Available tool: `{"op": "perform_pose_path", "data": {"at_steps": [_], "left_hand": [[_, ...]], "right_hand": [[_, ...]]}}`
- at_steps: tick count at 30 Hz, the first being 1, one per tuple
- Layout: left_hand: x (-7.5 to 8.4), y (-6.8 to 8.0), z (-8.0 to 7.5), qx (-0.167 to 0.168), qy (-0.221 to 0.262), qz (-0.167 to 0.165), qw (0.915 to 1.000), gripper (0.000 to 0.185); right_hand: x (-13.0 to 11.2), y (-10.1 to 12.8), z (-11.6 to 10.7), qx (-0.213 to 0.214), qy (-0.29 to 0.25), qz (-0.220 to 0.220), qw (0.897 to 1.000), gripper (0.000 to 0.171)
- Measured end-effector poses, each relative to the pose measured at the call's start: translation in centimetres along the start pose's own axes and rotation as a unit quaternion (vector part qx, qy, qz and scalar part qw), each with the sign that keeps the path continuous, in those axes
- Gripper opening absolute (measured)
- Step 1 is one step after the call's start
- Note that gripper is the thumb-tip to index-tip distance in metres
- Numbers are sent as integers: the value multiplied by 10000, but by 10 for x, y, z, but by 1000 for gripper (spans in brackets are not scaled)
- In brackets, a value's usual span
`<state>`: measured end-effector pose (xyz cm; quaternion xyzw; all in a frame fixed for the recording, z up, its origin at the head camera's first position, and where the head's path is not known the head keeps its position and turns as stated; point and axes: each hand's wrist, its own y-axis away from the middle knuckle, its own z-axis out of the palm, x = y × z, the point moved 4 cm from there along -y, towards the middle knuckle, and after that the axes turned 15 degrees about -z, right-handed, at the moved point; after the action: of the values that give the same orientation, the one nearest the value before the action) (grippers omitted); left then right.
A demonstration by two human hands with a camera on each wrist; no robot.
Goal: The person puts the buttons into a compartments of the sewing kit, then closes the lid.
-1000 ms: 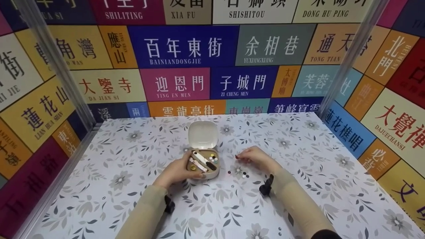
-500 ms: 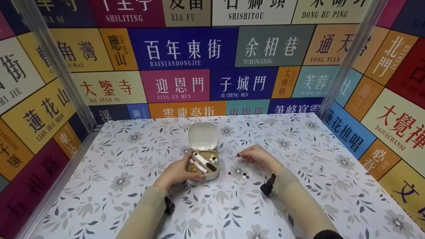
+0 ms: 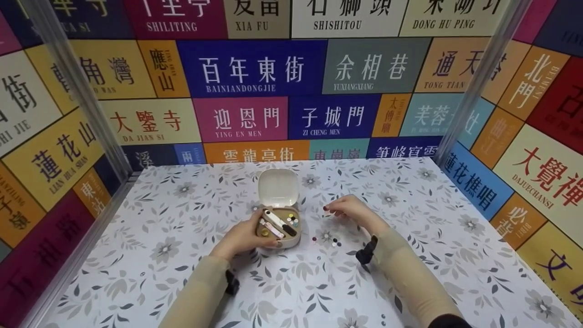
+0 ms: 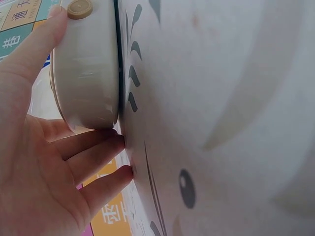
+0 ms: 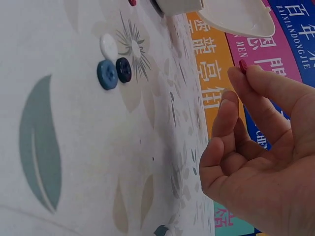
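My left hand (image 3: 240, 237) grips the near left side of a small cream sewing box (image 3: 291, 243), its thumb at the front by a round tan catch (image 4: 79, 9). The box's lid (image 3: 278, 187) stands raised at the back. Inside lie a white and dark pen-like tool (image 3: 278, 220), a pinkish-white stick (image 3: 272, 228), a gold round piece (image 3: 265, 232) and several small buttons (image 3: 292, 218). To the right of the box, my right hand (image 3: 353, 211) is held above the table, pinching a red button (image 5: 243, 66) between thumb and index finger; its other fingers are curled.
On the flower-patterned tabletop (image 3: 182, 273), near the right hand, lie a white button (image 5: 108, 46), a blue button (image 5: 107, 74), a dark navy button (image 5: 124, 70) and a separate red button (image 3: 314, 239). Sign-covered walls (image 3: 255, 64) enclose the back and sides.
The right hand has shifted slightly up and away with the red button. The left hand and the box stay in place.
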<state>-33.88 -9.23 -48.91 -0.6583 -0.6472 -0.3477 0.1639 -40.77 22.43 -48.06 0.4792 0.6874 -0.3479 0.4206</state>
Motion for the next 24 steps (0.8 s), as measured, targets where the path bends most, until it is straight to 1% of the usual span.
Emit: {"op": "perform_pose_path", "data": {"at_steps": [6,11,18,22,24], "left_hand": [[1,0,0,20,30,43,10000,123],[2,0,1,28,-1,75,10000,121],[1,1,-1,77,-114,1,9999,123],[2,1,-1,70,-167,-5,9998,123],[2,1,-1,70,-213,-7,9997,123]], "right_hand": [[-3,-2,3,-18,-66,20,10000,23],[-6,-4,5,-156,-100,35,9998,25],[-9,-9,8,-245,12,73,9997,31],[-8,-11,11,-296,-73,-69,9995,26],[-12,-10,13,-331,-112,-152,9993,25]]}}
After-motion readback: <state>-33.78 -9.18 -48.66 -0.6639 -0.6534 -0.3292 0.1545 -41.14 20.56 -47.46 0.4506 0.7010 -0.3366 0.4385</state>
